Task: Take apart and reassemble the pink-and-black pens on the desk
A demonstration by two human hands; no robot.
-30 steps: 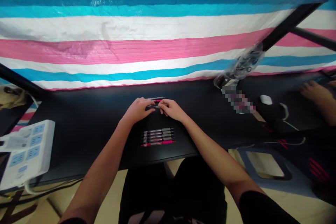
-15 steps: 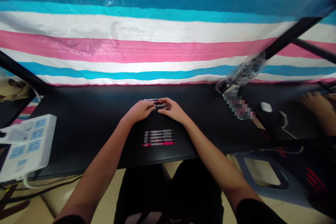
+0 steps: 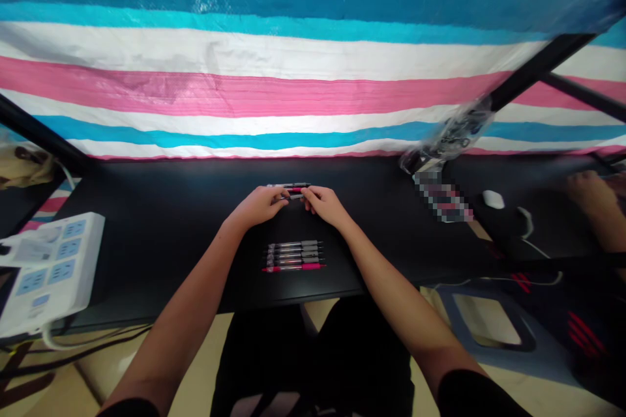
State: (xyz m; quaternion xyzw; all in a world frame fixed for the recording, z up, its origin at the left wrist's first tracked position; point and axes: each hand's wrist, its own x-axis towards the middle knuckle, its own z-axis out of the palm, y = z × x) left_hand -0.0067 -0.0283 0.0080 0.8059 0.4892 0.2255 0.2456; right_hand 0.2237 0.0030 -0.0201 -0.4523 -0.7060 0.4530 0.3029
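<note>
My left hand [image 3: 265, 203] and my right hand [image 3: 325, 203] meet over the middle of the black desk. Between them is a thin pen with a grey grip [image 3: 295, 197]. Left thumb and fingers pinch its left part; the curled right fingers close on its right end. Just beyond lie a dark clear-barrelled pen [image 3: 293, 184] and a red pen [image 3: 295, 189], both partly hidden by my fingers. Nearer to me, several grey-and-clear pens [image 3: 295, 249] lie side by side, with a pink-red pen [image 3: 293, 268] closest to the desk edge.
A white power strip [image 3: 81, 273] with plugs and cables stands at the left. On the right are a plastic-wrapped item [image 3: 452, 133], a blurred-out packet [image 3: 444, 199] and a white mouse [image 3: 493, 199]. Another person's hand [image 3: 589, 189] rests on the neighbouring desk. A striped sheet [image 3: 293, 94] hangs behind.
My right fingers have curled in and shifted slightly along the held pen, uncovering the right ends of the pens behind. My left hand has barely moved.
</note>
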